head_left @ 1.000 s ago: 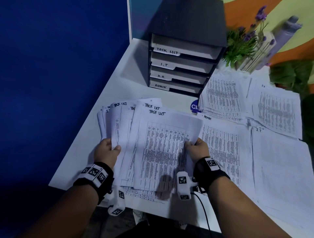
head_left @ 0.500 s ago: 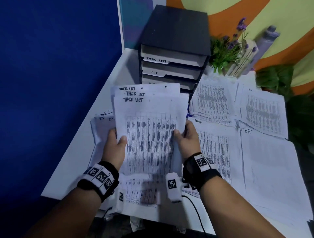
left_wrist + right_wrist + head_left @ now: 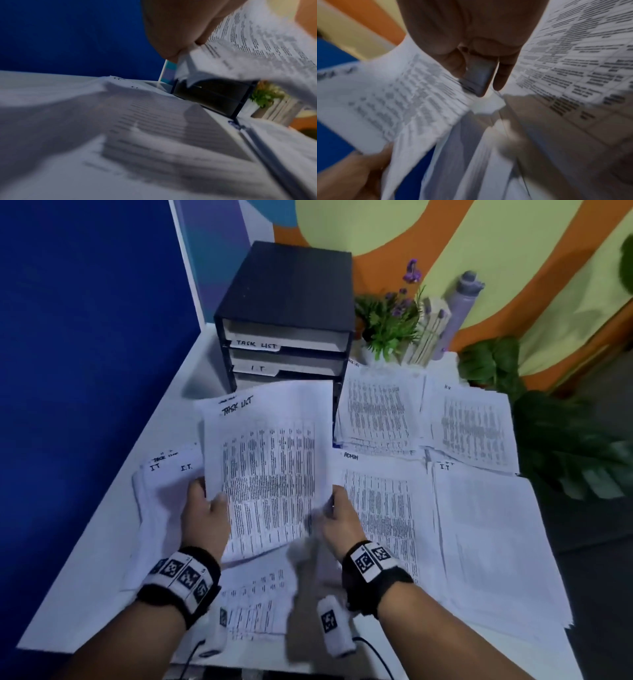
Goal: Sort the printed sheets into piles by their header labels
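Held up over a white table [image 3: 113, 546], clear of the papers beneath: a bundle of TASK LIST sheets [image 3: 270, 467], gripped at both lower edges. Left hand [image 3: 205, 518] clamped on the bundle's left edge, thumb on the printed face and fingers curled behind; right hand [image 3: 337, 518] pinching the right edge, thumb on top, fingers tucked under. Confirmed close up from the wrists — left hand [image 3: 173, 29] closed on the paper's edge, right hand [image 3: 471, 40] with fingers folded around the sheets, all heavily blurred.

Lying flat under and left of the bundle: loose sheets headed I.T. [image 3: 164, 491], with one TASK LIST header peeking out among them. Spread to the right, four piles set edge to edge: an ADMIN pile [image 3: 383, 508] just beside the right hand, an I.T. pile [image 3: 486, 535] beyond it, and two more piles [image 3: 380, 412] behind, their headers too small to read.

Standing at the back of the table: a black drawer unit [image 3: 287, 313], top drawers labelled TASK LIST and I.T., lower drawers hidden by the raised bundle. Beside it — a potted plant with purple flowers [image 3: 390, 320] and a grey bottle [image 3: 462, 313].
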Demonstrator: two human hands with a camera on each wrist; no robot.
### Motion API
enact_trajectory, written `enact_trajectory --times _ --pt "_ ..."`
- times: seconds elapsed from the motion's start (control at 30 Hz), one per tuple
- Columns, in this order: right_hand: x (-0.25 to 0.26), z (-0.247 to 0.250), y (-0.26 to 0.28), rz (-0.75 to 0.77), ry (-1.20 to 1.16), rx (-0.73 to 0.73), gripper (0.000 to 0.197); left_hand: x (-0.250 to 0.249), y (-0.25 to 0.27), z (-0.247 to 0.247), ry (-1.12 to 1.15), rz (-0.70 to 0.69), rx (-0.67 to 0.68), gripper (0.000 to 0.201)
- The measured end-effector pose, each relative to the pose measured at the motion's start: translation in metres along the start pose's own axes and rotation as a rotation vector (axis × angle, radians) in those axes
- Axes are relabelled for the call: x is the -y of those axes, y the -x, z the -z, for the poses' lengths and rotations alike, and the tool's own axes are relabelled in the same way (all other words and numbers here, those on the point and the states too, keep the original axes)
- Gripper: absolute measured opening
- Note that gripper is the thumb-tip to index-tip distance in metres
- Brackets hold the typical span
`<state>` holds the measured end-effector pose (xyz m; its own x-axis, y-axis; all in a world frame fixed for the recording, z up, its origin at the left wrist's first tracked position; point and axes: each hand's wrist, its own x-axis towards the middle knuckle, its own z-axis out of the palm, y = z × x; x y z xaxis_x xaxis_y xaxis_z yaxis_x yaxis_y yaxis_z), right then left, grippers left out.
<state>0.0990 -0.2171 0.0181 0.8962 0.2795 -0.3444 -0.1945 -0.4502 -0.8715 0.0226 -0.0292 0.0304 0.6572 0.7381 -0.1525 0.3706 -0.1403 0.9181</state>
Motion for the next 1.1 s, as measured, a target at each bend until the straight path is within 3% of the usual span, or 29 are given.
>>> enact_trajectory --times 0.1,0.17,0.4,0.53,0.7,0.83,1.0,1.1 --pt "-0.003 0.029 -0.008 -0.012 -0.034 -0.032 0.009 -0.020 -0.008 -0.018 0.039 -0.013 -0.046 0.018" --pt "-0.004 0.049 -0.013 -0.033 -0.148 -0.104 0.006 -0.034 -0.006 -0.034 0.050 -0.021 -0.001 0.017" --pt "-0.035 0.135 -0.036 -0.230 -0.278 -0.385 0.014 -0.051 0.021 -0.110 -0.080 -0.107 0.362 0.044" --pt "-0.064 0.187 -0.052 -0.324 -0.282 -0.527 0.022 -0.024 0.030 -0.143 -0.448 -0.219 0.607 0.057" --pt "-0.078 0.226 -0.076 -0.349 -0.260 -0.621 0.024 -0.004 0.040 -0.168 -0.839 -0.288 0.768 0.065" --pt "-0.065 0.231 -0.100 -0.341 -0.259 -0.578 0.033 0.008 0.041 -0.173 -0.901 -0.296 0.768 0.070" --pt "-0.033 0.214 -0.123 -0.189 -0.335 -0.301 0.074 0.009 0.040 -0.170 -0.859 -0.289 0.763 0.070" --pt "-0.020 0.205 -0.122 -0.222 -0.380 -0.269 0.072 0.008 0.038 -0.165 -0.804 -0.295 0.744 0.064"
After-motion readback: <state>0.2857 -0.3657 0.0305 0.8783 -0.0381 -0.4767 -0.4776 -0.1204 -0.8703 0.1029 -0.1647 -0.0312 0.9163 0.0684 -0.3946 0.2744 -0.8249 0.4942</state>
